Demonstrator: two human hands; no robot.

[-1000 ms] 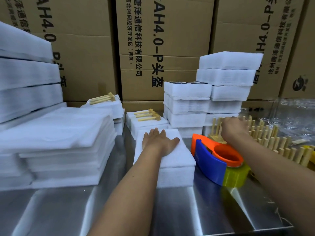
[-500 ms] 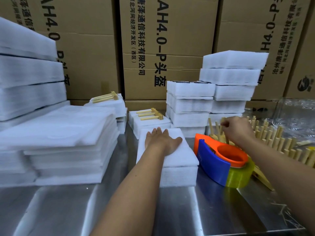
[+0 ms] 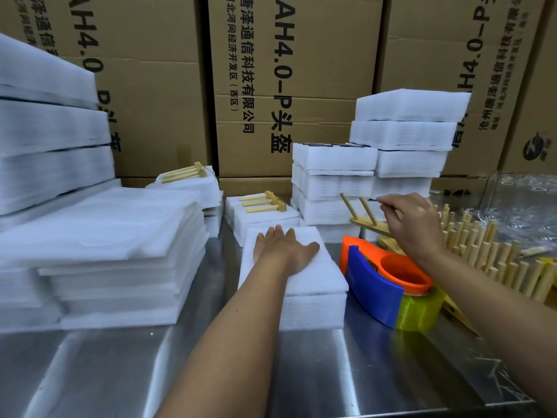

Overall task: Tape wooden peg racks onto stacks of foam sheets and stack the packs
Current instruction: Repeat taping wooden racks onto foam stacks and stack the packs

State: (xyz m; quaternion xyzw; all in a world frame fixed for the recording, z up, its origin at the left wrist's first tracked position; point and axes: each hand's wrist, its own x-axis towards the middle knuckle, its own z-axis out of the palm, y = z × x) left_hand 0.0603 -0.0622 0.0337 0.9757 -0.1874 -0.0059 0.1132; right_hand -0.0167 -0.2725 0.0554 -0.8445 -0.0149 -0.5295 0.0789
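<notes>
My left hand (image 3: 286, 251) lies flat, fingers straight, pinning the foam stack (image 3: 313, 285) steady on the worktop (image 3: 180, 372), while my right hand (image 3: 413, 224) pinches a peg rack (image 3: 366, 222) aloft beside it, ready for placing.

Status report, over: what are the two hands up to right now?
Left hand flat on foam stack. Right hand pinching peg rack, held above tape dispenser. Dispenser close beside stack, not on it.

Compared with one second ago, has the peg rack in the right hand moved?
Yes. The peg rack has risen and tilted, judged against the tape dispenser below.
</notes>
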